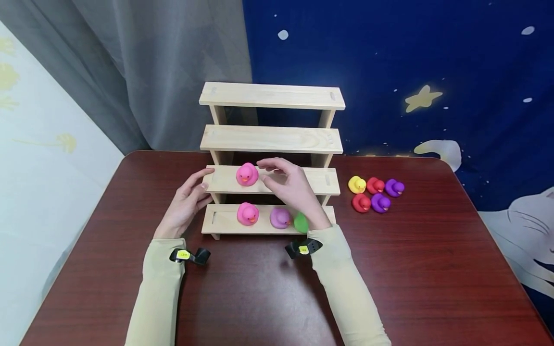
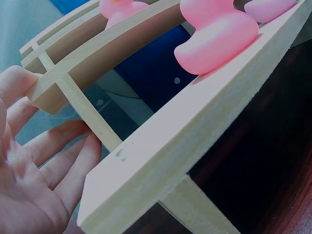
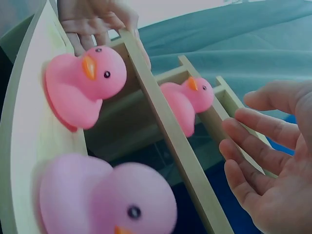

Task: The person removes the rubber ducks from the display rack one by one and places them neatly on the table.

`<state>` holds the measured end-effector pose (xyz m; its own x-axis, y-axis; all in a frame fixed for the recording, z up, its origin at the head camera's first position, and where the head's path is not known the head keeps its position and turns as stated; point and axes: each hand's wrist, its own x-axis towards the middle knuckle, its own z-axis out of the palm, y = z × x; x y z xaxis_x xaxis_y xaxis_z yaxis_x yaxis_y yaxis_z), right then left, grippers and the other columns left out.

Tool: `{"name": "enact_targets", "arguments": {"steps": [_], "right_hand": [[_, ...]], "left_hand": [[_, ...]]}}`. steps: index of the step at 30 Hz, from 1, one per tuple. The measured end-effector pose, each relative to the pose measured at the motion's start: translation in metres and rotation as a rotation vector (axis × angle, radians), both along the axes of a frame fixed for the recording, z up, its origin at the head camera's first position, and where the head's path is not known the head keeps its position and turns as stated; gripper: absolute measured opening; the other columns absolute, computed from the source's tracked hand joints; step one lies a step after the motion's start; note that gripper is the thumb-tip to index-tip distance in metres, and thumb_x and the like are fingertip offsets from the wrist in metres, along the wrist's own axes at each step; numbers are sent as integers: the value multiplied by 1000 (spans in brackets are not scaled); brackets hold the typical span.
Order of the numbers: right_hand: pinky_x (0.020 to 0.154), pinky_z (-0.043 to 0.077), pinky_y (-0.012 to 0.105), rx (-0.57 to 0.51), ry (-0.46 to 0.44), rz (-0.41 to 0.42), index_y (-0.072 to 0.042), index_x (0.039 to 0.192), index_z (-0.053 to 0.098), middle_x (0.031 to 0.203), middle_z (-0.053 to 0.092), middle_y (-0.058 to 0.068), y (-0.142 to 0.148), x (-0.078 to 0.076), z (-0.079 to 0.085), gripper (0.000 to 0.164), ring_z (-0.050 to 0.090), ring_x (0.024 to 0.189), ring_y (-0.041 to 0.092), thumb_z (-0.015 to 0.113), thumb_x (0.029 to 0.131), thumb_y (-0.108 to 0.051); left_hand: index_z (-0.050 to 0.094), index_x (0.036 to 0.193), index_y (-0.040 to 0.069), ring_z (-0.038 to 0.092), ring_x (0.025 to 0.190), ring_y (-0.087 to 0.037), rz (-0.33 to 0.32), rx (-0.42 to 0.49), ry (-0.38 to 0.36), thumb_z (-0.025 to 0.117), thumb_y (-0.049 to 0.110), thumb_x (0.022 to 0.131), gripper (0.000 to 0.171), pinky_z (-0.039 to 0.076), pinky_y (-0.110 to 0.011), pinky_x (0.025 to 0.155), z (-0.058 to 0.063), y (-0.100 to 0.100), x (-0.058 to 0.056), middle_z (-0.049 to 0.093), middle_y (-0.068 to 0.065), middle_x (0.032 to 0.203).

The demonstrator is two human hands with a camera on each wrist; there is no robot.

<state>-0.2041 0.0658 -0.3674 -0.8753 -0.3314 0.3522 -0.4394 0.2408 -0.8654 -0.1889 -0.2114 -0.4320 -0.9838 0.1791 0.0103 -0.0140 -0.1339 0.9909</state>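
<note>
My right hand hovers over the second-lowest board of a stepped wooden rack, its loosely bent fingers apart and holding nothing. A pink rubber duck sits on that board just left of the fingertips. At the board's left end my left hand touches the wood with relaxed fingers; in the left wrist view its fingertips lie at the board's corner and the side support. On the lowest board stand another pink duck, a light purple duck and a green duck, partly hidden by my right wrist.
The top board and the board below it rise behind. Right of the rack, a yellow duck, two red ducks and two purple ducks stand grouped on the dark table. Curtains hang behind.
</note>
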Motion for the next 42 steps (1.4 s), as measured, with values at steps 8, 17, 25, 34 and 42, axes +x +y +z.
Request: {"name": "enact_targets", "arguments": {"steps": [8, 17, 25, 34, 42], "right_hand": [[86, 47, 26, 33, -30, -4, -8, 114, 68, 105, 65, -1, -18, -4, 0, 26, 60, 95, 13, 69, 88, -8], [79, 48, 26, 53, 9, 0, -6, 112, 67, 99, 60, 4, -29, -8, -6, 27, 59, 86, 16, 72, 85, -8], [78, 48, 24, 66, 47, -12, -6, 109, 67, 101, 61, 4, -32, -6, -9, 26, 59, 86, 15, 74, 84, -7], [82, 47, 24, 59, 43, -28, -8, 110, 68, 105, 62, 1, -23, -1, -7, 28, 58, 89, 13, 75, 84, -9], [81, 48, 27, 44, 40, -38, -8, 110, 68, 104, 62, -1, -13, 5, -6, 28, 57, 90, 12, 76, 83, -11]], "left_hand": [[47, 143, 19, 56, 113, -14, -2, 3, 3, 47, 20, 104, 39, 47, -24, 89, -1, 0, 0, 42, -13, 138], [46, 143, 17, 58, 109, -13, 4, 5, -4, 47, 19, 104, 39, 47, -24, 88, 2, 1, 0, 44, -11, 136], [47, 142, 18, 58, 108, -12, -10, 20, 13, 46, 17, 104, 38, 48, -25, 88, 1, 0, 0, 44, -9, 136], [47, 143, 19, 58, 108, -12, -4, -5, 8, 47, 19, 104, 39, 48, -24, 87, -1, 0, 1, 37, -10, 142], [46, 143, 17, 58, 107, -12, -2, -2, 16, 46, 18, 104, 39, 48, -23, 86, 0, 1, 1, 33, -8, 145]]}}
